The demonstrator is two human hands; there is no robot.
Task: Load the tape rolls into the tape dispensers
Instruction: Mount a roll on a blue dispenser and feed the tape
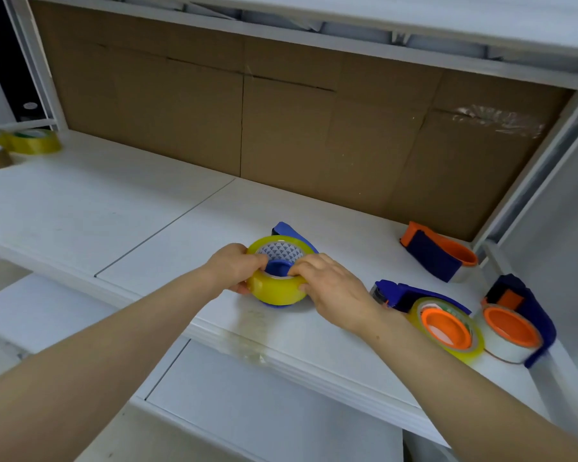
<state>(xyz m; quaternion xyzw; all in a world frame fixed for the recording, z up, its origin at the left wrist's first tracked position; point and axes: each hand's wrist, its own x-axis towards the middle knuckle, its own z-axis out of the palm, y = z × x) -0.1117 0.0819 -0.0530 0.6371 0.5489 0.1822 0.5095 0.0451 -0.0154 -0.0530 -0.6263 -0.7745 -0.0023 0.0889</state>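
Tape roll (278,281) sits over the blue dispenser (292,232) hub mid-shelf (147,208), left hand (234,271) and right hand (331,285) pinching its rim from both sides, probably to keep it level while pressing down.

White shelf board (121,208): brown cardboard backing (281,121) upright along its rear edge; crinkled clear film (501,120) stuck to cardboard's upper right.

translucent yellow tape roll (278,288), triangle-patterned white core | blue plastic dispenser (291,232) | orange-hubbed dispensers (449,326) right | brown cardboard back panel (281,121) | white shelf (114,211)
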